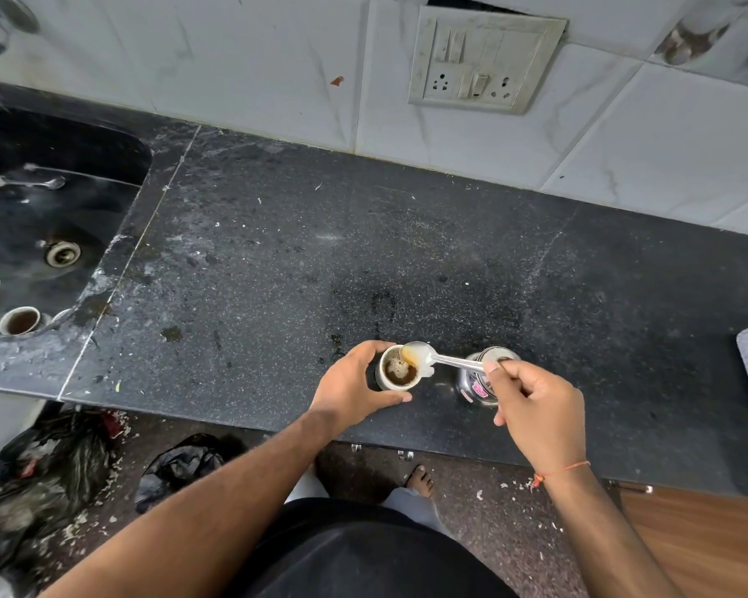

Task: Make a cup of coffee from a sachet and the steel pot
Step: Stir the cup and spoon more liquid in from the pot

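Head view: near the counter point(277, 261) front edge, the cup point(396, 373) is gripped by left fingers point(374, 348); the spoon point(432, 358) is pinched by right fingers point(499, 373); bare granite lies behind.

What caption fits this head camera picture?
Left hand holds the coffee cup; right hand lifts a spoon above it.

Soft daylight, sharp centre, warped edges

Polished steel spoon point(424, 356) and glossy steel pot point(478, 384), lower centre; smooth white glazed cup point(384, 377). Speckled black stone counter point(299, 261), dull and stained. Glossy marbled wall tiles point(255, 66), top; wood-grain cabinet front point(704, 541), lower right.
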A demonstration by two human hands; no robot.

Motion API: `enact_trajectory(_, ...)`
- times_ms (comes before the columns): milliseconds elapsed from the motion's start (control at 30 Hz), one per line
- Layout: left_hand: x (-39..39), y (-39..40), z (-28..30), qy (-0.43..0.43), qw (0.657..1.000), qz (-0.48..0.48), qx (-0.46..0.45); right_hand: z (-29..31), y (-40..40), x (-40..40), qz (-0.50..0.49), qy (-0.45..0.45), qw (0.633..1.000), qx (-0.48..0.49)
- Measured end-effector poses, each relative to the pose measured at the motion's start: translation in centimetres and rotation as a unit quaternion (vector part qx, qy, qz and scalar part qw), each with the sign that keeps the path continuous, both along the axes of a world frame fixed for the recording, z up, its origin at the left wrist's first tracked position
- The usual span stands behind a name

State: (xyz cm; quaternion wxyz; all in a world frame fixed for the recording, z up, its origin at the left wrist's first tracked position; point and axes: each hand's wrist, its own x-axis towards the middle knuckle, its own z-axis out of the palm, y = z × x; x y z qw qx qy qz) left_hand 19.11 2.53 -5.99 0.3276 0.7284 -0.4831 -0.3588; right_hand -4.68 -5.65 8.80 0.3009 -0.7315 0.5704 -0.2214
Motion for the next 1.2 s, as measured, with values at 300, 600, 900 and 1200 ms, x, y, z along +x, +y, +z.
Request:
enact_trajectory(300, 0.1, 0.0, 0.2, -0.001, 1.000, -0.004, -0.006, -1.5, 1.3, -1.4, 0.111, 0.116, 0.945, -0.286)
enact_trajectory(600, 0.0, -0.1, -0.1, -0.014, 1.000, 0.004, -0.002, -2.1, 0.7, 1.0, 0.219, 0.191, 0.898, -0.331)
enact_trajectory(900, -0.2, 0.0, 0.0, -0.016, 1.000, 0.002, -0.021, -3.9, -0.3, 5.7, 0.307, 0.183, 0.875, -0.326)
enact_trajectory(1200, -0.3, 0.1, -0.1, -0.011, 1.000, 0.004, -0.019, -3.5, -2.5, 6.5, 0.286, 0.229, 0.859, -0.358)
